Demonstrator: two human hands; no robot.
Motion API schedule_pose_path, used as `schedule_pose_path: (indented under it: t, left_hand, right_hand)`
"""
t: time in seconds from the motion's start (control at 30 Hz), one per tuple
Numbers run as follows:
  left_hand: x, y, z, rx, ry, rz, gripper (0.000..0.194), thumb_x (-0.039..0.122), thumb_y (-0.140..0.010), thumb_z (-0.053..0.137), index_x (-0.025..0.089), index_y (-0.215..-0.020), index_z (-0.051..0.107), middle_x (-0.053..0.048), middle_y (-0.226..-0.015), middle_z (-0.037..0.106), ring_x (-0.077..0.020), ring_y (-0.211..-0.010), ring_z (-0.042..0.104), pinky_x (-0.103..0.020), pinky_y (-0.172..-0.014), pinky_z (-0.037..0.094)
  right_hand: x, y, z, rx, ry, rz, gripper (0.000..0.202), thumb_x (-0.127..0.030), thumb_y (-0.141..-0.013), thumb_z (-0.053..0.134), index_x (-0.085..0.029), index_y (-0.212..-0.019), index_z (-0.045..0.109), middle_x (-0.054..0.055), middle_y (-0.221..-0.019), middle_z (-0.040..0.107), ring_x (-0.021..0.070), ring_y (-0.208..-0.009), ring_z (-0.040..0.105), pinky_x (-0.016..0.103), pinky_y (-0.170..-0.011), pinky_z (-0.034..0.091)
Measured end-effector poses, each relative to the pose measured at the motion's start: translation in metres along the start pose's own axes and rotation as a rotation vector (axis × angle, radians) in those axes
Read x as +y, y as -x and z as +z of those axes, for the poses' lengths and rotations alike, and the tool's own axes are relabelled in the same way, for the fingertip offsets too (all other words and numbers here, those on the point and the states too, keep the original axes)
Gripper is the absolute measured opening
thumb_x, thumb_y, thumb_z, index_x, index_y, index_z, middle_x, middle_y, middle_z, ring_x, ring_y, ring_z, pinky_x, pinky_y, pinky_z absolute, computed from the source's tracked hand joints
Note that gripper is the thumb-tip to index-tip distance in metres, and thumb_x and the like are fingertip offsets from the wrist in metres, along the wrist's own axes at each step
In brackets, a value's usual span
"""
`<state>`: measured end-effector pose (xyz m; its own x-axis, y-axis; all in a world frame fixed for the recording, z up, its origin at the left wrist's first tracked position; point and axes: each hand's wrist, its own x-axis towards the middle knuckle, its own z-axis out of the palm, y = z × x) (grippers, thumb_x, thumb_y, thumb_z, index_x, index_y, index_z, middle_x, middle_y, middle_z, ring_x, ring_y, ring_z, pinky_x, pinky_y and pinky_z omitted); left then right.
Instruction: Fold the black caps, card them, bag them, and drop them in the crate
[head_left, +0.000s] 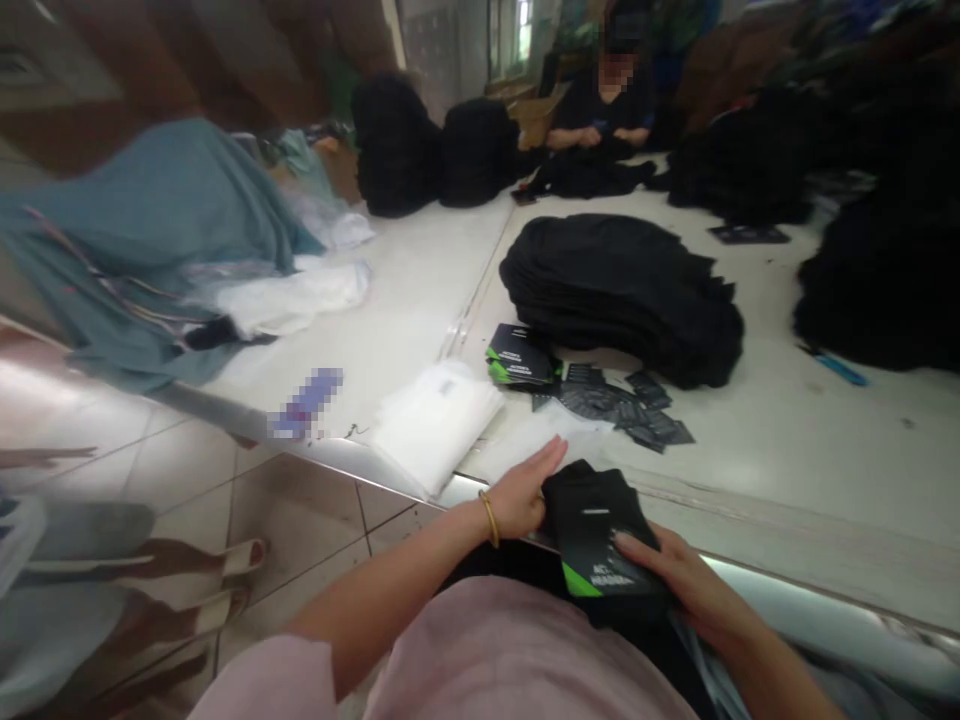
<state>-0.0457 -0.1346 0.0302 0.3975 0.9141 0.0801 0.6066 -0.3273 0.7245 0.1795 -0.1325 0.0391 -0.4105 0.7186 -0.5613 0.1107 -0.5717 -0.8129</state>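
We have the black printed card (600,560) in our right hand (679,575), thumb pressed on its face, together with the dark layers (589,480) behind it; whether those are cloth or more cards, we cannot tell. They sit in front of our body at the near edge of the bench (787,440). Our left hand (521,495) is at their side with fingers stretched out, and we cannot tell whether it pinches them. With one thumb doing the visible pressing, the smooth card could slide askew or drop past the edge to the tiled floor (300,500) if that pressure eases. Our left forearm also passes close to the white bag stack (435,420), whose corner overhangs the edge, so a brush of the sleeve or wrist could fan the slippery sheets out. The loose small dark tags (607,400) lie scattered and could cling together or be swept along with the thin translucent bag (525,440) beside them. The card looks stiff and flat, with pale lettering and a bright green corner, like those in the card pile (517,365). Beyond, the black cloth pile (615,290) is matt, soft and rounded, its many folded layers sagging at the right end, while the bench top looks pale, hard and slightly glossy.
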Motion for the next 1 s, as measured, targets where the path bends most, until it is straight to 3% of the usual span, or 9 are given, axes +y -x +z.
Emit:
schedule_pose_path:
  t: [0.13, 0.23, 0.37, 0.53, 0.67, 0.77, 0.83, 0.93, 1.0]
  left_hand:
    - [0.004, -0.008, -0.005, -0.152, -0.128, 0.117, 0.089, -0.001, -0.061, 0.044, 0.013, -0.142, 0.007, -0.013, -0.149, 0.011, -0.0219, -0.137, 0.008, -0.043, -0.111, 0.020]
    - [0.012, -0.006, -0.001, -0.245, -0.262, 0.175, 0.088, 0.002, -0.064, 0.049, 0.011, -0.141, 0.008, -0.015, -0.149, 0.011, -0.0247, -0.137, 0.006, -0.045, -0.110, 0.018]
    - [0.016, -0.002, 0.000, -0.276, -0.297, 0.230, 0.088, 0.008, -0.067, 0.054, 0.011, -0.142, 0.006, -0.016, -0.148, 0.010, -0.0240, -0.137, 0.006, -0.043, -0.111, 0.016]
    - [0.013, -0.001, -0.006, -0.323, -0.268, 0.284, 0.096, 0.003, -0.065, 0.053, 0.021, -0.143, -0.001, -0.011, -0.149, 0.005, -0.0230, -0.137, 0.007, -0.042, -0.110, 0.018]
    - [0.015, -0.001, -0.008, -0.357, -0.263, 0.305, 0.093, 0.005, -0.069, 0.052, 0.023, -0.142, -0.001, -0.009, -0.149, 0.008, -0.0239, -0.137, 0.003, -0.045, -0.110, 0.016]
    - [0.023, -0.001, 0.010, -0.323, -0.299, 0.284, 0.077, 0.004, -0.078, 0.042, 0.023, -0.142, 0.005, -0.008, -0.148, 0.017, -0.0233, -0.137, 0.001, -0.048, -0.109, 0.015]
    - [0.034, 0.000, 0.033, -0.227, -0.297, 0.244, 0.068, 0.006, -0.082, 0.037, 0.024, -0.142, 0.011, -0.008, -0.148, 0.016, -0.0248, -0.137, 0.000, -0.050, -0.109, 0.017]
    - [0.053, 0.002, 0.068, -0.062, -0.254, 0.179, 0.060, 0.012, -0.085, 0.037, 0.029, -0.140, 0.020, -0.007, -0.149, 0.012, -0.0293, -0.136, -0.002, -0.054, -0.107, 0.016]
    - [0.060, 0.004, 0.077, 0.014, -0.200, 0.155, 0.060, 0.014, -0.085, 0.039, 0.031, -0.140, 0.022, -0.006, -0.150, 0.009, -0.0306, -0.137, 0.001, -0.056, -0.107, 0.016]
  right_hand:
    - [-0.012, -0.004, 0.007, 0.023, 0.099, -0.067, 0.042, -0.039, -0.064, 0.070, -0.016, -0.099, 0.065, 0.008, -0.094, 0.070, 0.0281, -0.091, 0.063, 0.042, -0.086, 0.046]
    - [-0.015, -0.005, 0.009, -0.065, 0.182, -0.147, 0.047, -0.034, -0.066, 0.070, -0.017, -0.108, 0.061, 0.007, -0.106, 0.067, 0.0267, -0.101, 0.058, 0.041, -0.093, 0.041]
    - [-0.015, -0.007, 0.006, -0.184, 0.039, -0.022, 0.052, -0.036, -0.068, 0.067, -0.017, -0.116, 0.057, 0.006, -0.102, 0.068, 0.0249, -0.094, 0.062, 0.040, -0.088, 0.045]
    - [-0.017, -0.004, 0.001, -0.171, 0.070, -0.190, 0.057, -0.031, -0.066, 0.070, -0.021, -0.120, 0.054, 0.005, -0.117, 0.062, 0.0246, -0.112, 0.052, 0.040, -0.097, 0.039]
    - [-0.014, -0.015, -0.003, -0.122, -0.018, -0.095, 0.048, -0.032, -0.065, 0.070, -0.018, -0.110, 0.059, 0.006, -0.105, 0.067, 0.0254, -0.097, 0.061, 0.041, -0.089, 0.045]
    - [0.000, -0.033, 0.005, 0.195, -0.098, -0.078, 0.036, -0.037, -0.065, 0.067, -0.016, -0.095, 0.063, 0.008, -0.093, 0.070, 0.0289, -0.092, 0.063, 0.046, -0.085, 0.047]
    - [0.011, -0.040, 0.018, 0.362, -0.095, -0.128, 0.033, -0.041, -0.069, 0.061, -0.020, -0.094, 0.064, 0.008, -0.105, 0.066, 0.0301, -0.107, 0.055, 0.051, -0.092, 0.042]
    - [0.024, -0.037, 0.037, 0.388, -0.046, -0.168, 0.029, -0.041, -0.071, 0.061, -0.031, -0.099, 0.063, -0.001, -0.132, 0.048, 0.0256, -0.131, 0.029, 0.057, -0.104, 0.023]
    - [0.024, -0.028, 0.043, 0.322, 0.008, -0.213, 0.033, -0.043, -0.071, 0.063, -0.036, -0.103, 0.062, -0.006, -0.140, 0.038, 0.0225, -0.135, 0.017, 0.056, -0.108, 0.013]
